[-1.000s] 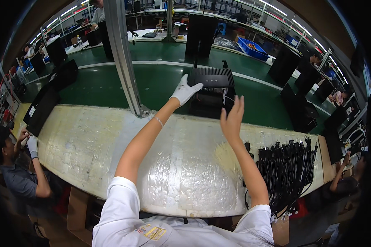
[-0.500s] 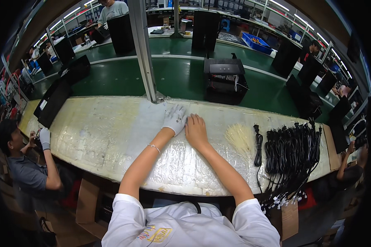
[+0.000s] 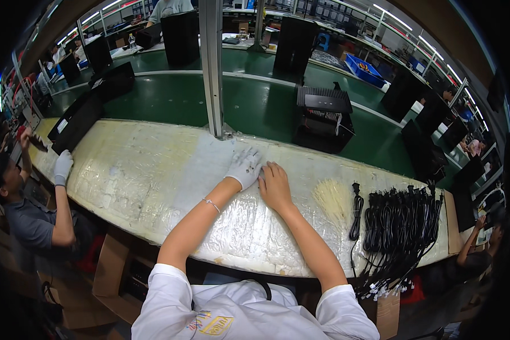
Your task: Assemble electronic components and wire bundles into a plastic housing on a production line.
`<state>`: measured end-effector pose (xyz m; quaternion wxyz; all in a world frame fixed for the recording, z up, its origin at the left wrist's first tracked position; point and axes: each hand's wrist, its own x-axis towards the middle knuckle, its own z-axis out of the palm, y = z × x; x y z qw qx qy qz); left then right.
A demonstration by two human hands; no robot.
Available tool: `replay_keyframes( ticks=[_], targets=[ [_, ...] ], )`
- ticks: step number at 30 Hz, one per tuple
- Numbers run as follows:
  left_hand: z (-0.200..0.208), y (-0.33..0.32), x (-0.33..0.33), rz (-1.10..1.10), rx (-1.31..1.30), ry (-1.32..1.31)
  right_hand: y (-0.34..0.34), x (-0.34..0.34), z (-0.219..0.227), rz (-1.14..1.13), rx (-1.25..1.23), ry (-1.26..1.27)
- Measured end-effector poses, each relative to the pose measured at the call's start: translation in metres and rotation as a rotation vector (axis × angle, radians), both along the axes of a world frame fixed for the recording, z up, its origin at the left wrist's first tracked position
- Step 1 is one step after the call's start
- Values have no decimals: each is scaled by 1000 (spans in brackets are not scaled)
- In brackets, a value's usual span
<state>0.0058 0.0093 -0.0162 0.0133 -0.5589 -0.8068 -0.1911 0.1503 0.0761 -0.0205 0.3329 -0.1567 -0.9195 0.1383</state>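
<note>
My left hand (image 3: pixel 245 169), in a white glove, lies flat on the plastic-covered table (image 3: pixel 153 175) with its fingers stretched forward. Just to its right rests my bare right hand (image 3: pixel 275 187), palm down, fingers extended. Neither hand holds anything. Nearest to my right hand is a pile of thin cream-coloured strips, seemingly cable ties (image 3: pixel 330 199). Beyond them lies a single bundled black power cord (image 3: pixel 355 211), and further right a dense row of black power cords (image 3: pixel 399 224) with white connectors hanging over the near edge.
A metal post (image 3: pixel 212 73) rises at the table's far edge. Behind it runs a green conveyor (image 3: pixel 249 105) bearing an opened black case (image 3: pixel 324 116). A co-worker (image 3: pixel 31 209) sits at the left beside a black panel (image 3: pixel 76 122). An open cardboard box (image 3: pixel 110 266) stands below.
The view has turned slightly, shifting the scene. My hands stay flat on the table. The left co-worker's far hand has risen, now holding something red and dark.
</note>
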Motion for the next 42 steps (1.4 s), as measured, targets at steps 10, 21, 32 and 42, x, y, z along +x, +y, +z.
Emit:
replay_keyframes(
  ticks=[10,21,32,42],
  targets=[
    [11,0,2,-34,-19,-91,3,0,3,21,45,8],
    [163,-169,64,-140,797,-239,-14,4,15,-18,69,-32],
    [109,-374,108,465,980,-643,-222,-184,44,760,-290,-129],
    [136,-436,73,781,907,-214,-267,-289,19,704,-341,-218]
  ],
)
